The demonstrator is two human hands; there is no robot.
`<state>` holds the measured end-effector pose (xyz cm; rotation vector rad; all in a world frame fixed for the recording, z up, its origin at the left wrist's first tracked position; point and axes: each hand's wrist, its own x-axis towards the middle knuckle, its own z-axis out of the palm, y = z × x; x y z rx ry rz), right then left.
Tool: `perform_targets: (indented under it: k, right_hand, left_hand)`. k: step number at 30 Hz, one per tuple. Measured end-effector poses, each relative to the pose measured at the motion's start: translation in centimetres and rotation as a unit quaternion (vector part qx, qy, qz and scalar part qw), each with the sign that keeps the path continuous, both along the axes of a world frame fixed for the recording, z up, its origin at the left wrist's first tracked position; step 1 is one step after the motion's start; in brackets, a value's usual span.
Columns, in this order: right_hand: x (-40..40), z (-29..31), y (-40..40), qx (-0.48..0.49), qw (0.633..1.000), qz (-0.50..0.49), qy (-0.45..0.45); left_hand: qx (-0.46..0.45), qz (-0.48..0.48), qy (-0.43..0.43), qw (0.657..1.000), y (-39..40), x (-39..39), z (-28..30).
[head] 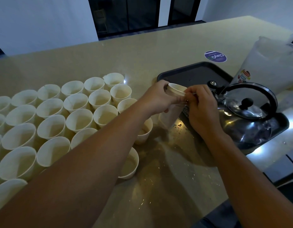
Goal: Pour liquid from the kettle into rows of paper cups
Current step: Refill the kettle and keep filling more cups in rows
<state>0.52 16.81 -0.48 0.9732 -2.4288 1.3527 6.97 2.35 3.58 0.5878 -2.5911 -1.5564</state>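
I see left hand [156, 97] gripping stacked paper cups [173, 104] | right hand [201, 109] fingers pinching the top rim | kettle [247, 112] at 3 o'clock

Cream paper cups [52, 125] on a tan countertop [142, 51]

Black tray [191, 74] beneath a mirror-silver kettle [246, 112] with black handle and knob — a purple round sticker [215, 56], white-lettered, lies beyond; the clear bag [266, 63] carries a red-and-yellow label.

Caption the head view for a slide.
Both hands separate stacked paper cups beside the kettle on its tray.
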Motion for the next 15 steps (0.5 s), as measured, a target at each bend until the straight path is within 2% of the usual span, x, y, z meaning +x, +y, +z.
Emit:
perform_targets:
  k: [3, 10, 15]
  right_hand:
    - [0.04, -0.22, 0.01, -0.004, 1.000, 0.003, 0.001]
    - [-0.34, -0.07, -0.01, -0.021, 0.999, 0.002, 0.028]
    - [-0.56, 0.33, -0.03, -0.027, 0.998, 0.029, 0.050]
  left_hand:
    - [0.013, 0.004, -0.005, 1.000, -0.11, -0.09, -0.19]
    - [-0.021, 0.003, -0.032, 0.999, 0.01, -0.51, -0.64]
    - [-0.011, 0.015, 0.042, 0.999, 0.30, -0.38, -0.35]
